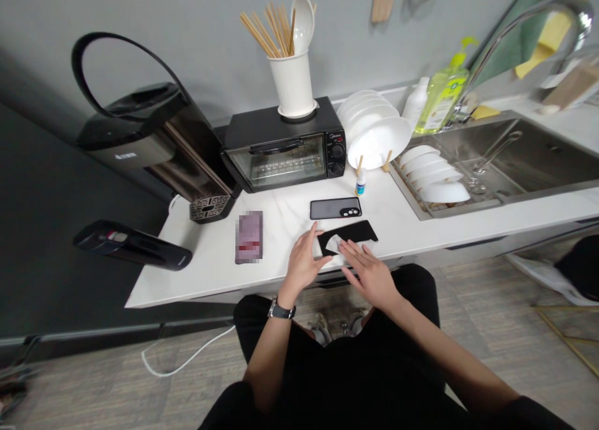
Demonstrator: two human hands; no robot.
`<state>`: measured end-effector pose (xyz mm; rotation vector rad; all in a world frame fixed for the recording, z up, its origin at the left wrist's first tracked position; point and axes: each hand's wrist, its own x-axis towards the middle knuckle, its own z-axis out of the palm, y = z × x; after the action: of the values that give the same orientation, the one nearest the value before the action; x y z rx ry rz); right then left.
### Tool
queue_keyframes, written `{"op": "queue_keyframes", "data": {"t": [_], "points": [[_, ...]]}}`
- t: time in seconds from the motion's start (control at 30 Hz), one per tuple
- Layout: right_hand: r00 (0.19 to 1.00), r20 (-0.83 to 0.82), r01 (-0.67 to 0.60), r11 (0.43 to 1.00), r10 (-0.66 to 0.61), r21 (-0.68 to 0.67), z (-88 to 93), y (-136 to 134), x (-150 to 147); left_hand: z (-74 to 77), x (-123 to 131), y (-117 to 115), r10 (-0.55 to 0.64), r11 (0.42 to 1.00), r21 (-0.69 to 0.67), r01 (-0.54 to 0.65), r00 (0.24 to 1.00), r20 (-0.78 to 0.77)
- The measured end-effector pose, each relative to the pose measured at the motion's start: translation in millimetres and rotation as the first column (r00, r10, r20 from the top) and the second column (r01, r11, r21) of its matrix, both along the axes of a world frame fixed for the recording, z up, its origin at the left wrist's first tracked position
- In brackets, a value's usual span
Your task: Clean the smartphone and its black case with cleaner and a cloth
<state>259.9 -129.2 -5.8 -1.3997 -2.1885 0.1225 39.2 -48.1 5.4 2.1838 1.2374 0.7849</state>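
Note:
A black smartphone (355, 231) lies screen up near the counter's front edge. My left hand (303, 259) braces its left end, thumb at the lower corner and fingers at the upper one. Under the fingertips of my right hand (372, 275), a crumpled white tissue (334, 243) is pressed on the screen; the fingers are fairly straight, the thumb apart. Just behind the phone is a phone case (334, 209) with a dark rim and camera cutouts. A small white bottle with a blue label (360, 185) stands beyond the case.
A purple blurred packet (250, 230) lies to the left, near a dark flask (133, 246) and a tall black dispenser (182, 149). Behind stands a toaster oven (285, 158) bearing a utensil holder (292, 80). Racked plates (374, 130) and a sink (528, 174) are at right.

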Motion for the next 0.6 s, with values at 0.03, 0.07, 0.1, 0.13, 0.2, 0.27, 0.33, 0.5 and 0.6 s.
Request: {"op": "queue_keyframes", "data": {"t": [0.03, 0.07, 0.1, 0.13, 0.2, 0.27, 0.33, 0.5, 0.6], "points": [[0.999, 0.014, 0.030, 1.000, -0.030, 0.007, -1.0, 1, 13, 0.3, 0, 0, -0.001, 1.000, -0.001, 0.001, 1.000, -0.001], [0.998, 0.028, 0.061, 0.998, -0.062, 0.015, -1.6, 3, 25, 0.6, 0, 1, -0.002, 1.000, -0.002, 0.002, 1.000, -0.001], [0.995, 0.041, 0.094, 0.995, -0.095, 0.024, -1.7, 6, 35, 0.8, 0, 1, -0.003, 1.000, -0.003, 0.003, 1.000, -0.001], [0.990, 0.052, 0.129, 0.991, -0.130, 0.032, -1.5, 12, 44, 1.1, 1, 1, -0.003, 1.000, -0.006, 0.003, 1.000, -0.002], [0.979, 0.068, 0.191, 0.980, -0.194, 0.048, -0.3, 25, 53, 1.9, 1, 1, 0.002, 1.000, -0.013, -0.002, 1.000, -0.003], [0.969, 0.071, 0.233, 0.970, -0.237, 0.064, 1.1, 38, 48, 2.4, 1, 0, 0.005, 1.000, -0.017, -0.005, 1.000, -0.005], [0.970, 0.061, 0.230, 0.971, -0.234, 0.070, 2.4, 47, 30, 1.9, 2, 0, 0.005, 1.000, -0.014, -0.005, 1.000, -0.005], [0.998, 0.009, 0.067, 0.997, -0.067, 0.037, 4.2, 42, -43, -3.9, -2, 0, 0.013, 1.000, 0.003, -0.013, 1.000, -0.012], [0.999, -0.046, -0.012, 1.000, 0.013, 0.015, 5.2, 28, -66, -5.5, -4, -1, -0.026, 0.999, 0.025, 0.026, 1.000, 0.017]]}}
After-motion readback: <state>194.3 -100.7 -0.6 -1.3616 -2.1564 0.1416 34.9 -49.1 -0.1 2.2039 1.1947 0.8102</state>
